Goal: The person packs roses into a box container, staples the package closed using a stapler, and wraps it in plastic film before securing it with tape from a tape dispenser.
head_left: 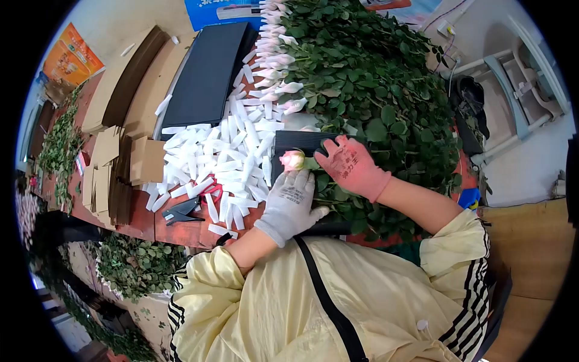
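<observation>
A pale pink rose (292, 160) lies on a black corrugated sheet (295, 140), its head pointing left. My left hand (289, 202), in a whitish glove, lies flat just below the bloom, fingertips at its lower edge and thumb stretched out to the right. To the right of the bloom is my right hand (351, 168), in a pink glove with dark print. Its fingers are bent down over the sheet and stem area; what they grip is hidden. Left of the sheet spreads a heap of white mesh sleeves (223, 151).
Leafy rose stems (374, 90) are piled along the right, their sleeved heads (280, 60) facing left. A black stapler (183, 211) sits at the near table edge. Cardboard pieces (148, 160) and a stack of dark sheets (205, 75) stand left. A white chair (512, 90) is far right.
</observation>
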`<state>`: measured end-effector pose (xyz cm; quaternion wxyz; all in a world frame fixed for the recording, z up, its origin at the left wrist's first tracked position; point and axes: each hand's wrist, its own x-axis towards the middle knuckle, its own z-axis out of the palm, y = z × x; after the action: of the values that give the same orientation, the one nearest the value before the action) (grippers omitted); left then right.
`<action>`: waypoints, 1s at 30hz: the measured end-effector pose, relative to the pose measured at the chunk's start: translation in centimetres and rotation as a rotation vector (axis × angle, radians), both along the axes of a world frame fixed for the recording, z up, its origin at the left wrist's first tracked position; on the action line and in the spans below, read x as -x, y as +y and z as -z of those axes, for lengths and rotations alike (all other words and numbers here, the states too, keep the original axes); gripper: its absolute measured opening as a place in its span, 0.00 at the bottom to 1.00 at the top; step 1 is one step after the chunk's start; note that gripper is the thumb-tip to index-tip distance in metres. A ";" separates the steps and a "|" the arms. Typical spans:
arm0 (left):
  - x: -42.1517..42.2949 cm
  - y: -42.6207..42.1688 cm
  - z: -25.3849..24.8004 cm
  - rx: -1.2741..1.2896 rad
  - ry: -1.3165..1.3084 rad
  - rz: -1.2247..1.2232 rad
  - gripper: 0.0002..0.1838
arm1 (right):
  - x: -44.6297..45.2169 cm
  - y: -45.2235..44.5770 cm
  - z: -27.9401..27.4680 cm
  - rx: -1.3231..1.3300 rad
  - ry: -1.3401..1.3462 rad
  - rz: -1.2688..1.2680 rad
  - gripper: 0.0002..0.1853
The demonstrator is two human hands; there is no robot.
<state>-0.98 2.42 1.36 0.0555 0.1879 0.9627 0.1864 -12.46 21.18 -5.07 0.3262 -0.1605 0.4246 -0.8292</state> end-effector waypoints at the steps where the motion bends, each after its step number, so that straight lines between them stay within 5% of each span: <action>1: 0.0 0.1 0.2 0.015 -0.013 0.003 0.43 | -0.1 -0.2 -0.9 -0.202 0.296 0.006 0.08; 3: -0.2 0.1 0.5 0.013 0.029 -0.004 0.44 | -0.4 -0.8 -2.9 -0.658 0.912 0.112 0.09; 5: -0.3 0.1 0.6 -0.012 0.011 -0.006 0.44 | -2.0 -2.0 -8.7 -1.692 1.668 -0.254 0.14; 9: -0.2 0.2 0.8 -0.003 0.022 0.006 0.44 | -1.4 -1.9 -10.6 -1.684 1.494 -0.376 0.21; 11: -0.3 -0.1 1.0 -0.024 0.085 0.024 0.43 | -1.4 -0.2 -12.3 -1.637 2.023 0.240 0.20; 13: -0.3 -0.2 1.3 -0.060 0.127 0.026 0.42 | -0.1 2.5 -14.8 -1.718 1.962 0.419 0.22; 15: -0.5 -0.1 0.9 -0.029 0.097 0.006 0.42 | 2.4 7.4 -18.0 -1.301 1.895 0.702 0.23; 18: -0.3 0.0 1.2 -0.081 0.132 0.008 0.42 | 3.2 14.0 -26.6 -1.524 1.306 1.135 0.18; 22: -0.3 0.2 1.4 -0.088 0.157 0.007 0.43 | 7.4 34.4 -36.6 -1.403 1.329 1.706 0.20; 23: -0.3 0.2 1.3 -0.085 0.155 0.006 0.43 | 5.8 33.2 -37.8 -0.940 1.293 1.812 0.19; 24: -0.3 0.3 1.3 -0.084 0.154 0.004 0.43 | 2.8 27.2 -38.3 -0.601 1.242 1.674 0.18; 25: -0.3 0.2 1.2 -0.089 0.155 0.006 0.43 | 2.0 25.7 -39.1 -0.603 1.233 1.629 0.17; 29: -0.3 0.2 0.7 -0.080 0.136 0.017 0.42 | 1.2 19.7 -35.1 -0.854 1.033 1.217 0.19; 30: -0.2 0.2 0.5 -0.064 0.121 0.019 0.42 | 1.3 17.2 -32.2 -1.287 1.169 1.057 0.23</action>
<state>-0.74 2.63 0.82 -0.0070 0.2097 0.9560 0.2050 -13.74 38.39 27.18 -0.3160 -0.1265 0.8997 -0.2732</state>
